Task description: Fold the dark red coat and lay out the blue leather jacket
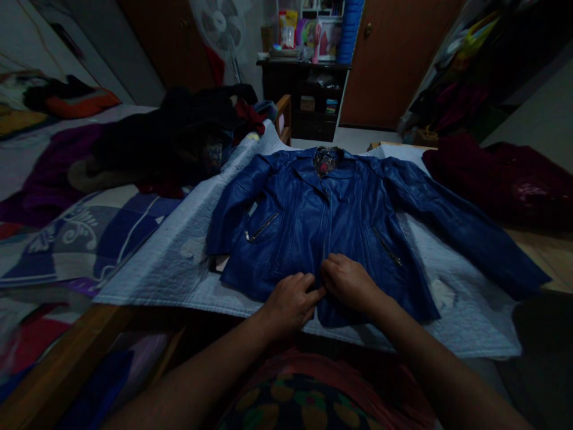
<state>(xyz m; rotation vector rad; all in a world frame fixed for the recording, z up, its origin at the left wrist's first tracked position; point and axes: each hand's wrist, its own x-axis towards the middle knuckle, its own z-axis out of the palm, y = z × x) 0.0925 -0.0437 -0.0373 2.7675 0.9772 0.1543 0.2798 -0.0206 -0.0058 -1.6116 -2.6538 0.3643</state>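
A blue leather-look jacket (299, 221) lies front up on a pale quilted cloth (179, 275), its collar away from me. One sleeve stretches out to the right; the other is bent down along the left side. At the bottom of the front zipper, my left hand (290, 298) and my right hand (347, 280) are close together, fingers closed on the jacket's lower front edge. The small part between the fingertips is hidden. Slanted zippered pockets show on both sides of the front.
Dark clothes (179, 131) are heaped at the left beside a blue patterned cloth (98, 233). A maroon garment (501, 179) lies at the right. Behind stand a dark shelf (299, 89), a fan (220, 24) and a brown door (394, 65). A wooden edge (76, 352) runs at lower left.
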